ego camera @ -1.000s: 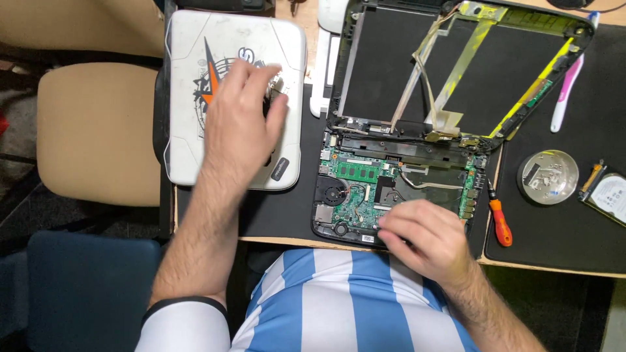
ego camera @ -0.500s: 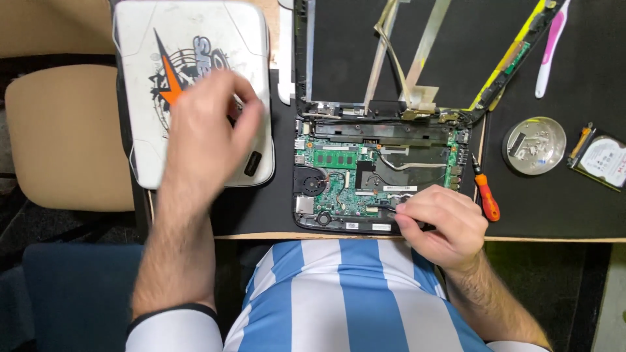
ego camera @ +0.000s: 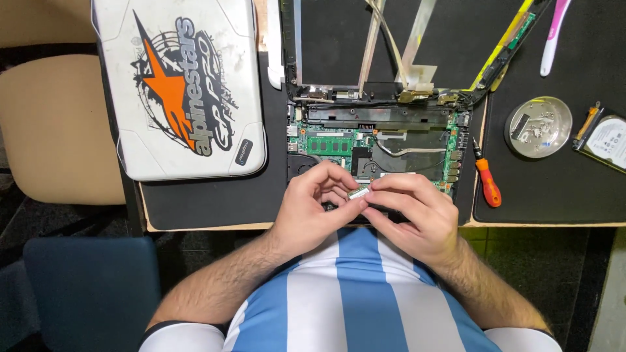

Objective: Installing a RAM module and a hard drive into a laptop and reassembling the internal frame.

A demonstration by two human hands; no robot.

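An opened laptop (ego camera: 391, 140) lies on a black mat, its green circuit board (ego camera: 329, 145) exposed and flat ribbon cables running up over the dark screen panel. My left hand (ego camera: 313, 208) and my right hand (ego camera: 414, 212) meet over the laptop's near edge. Between their fingertips they pinch a small flat card-like part (ego camera: 359, 192). Both hands hide the board's near edge.
A white laptop lid with an orange star sticker (ego camera: 179, 85) lies at the left. An orange-handled screwdriver (ego camera: 486, 182), a round metal dish of small parts (ego camera: 538, 127), a bare hard drive (ego camera: 606, 140) and a pink tool (ego camera: 553, 39) lie at the right. A beige chair (ego camera: 52, 130) stands at the far left.
My left hand left the white lid and came right to join my right hand over the board. Both now pinch the small part. The view shifted closer.
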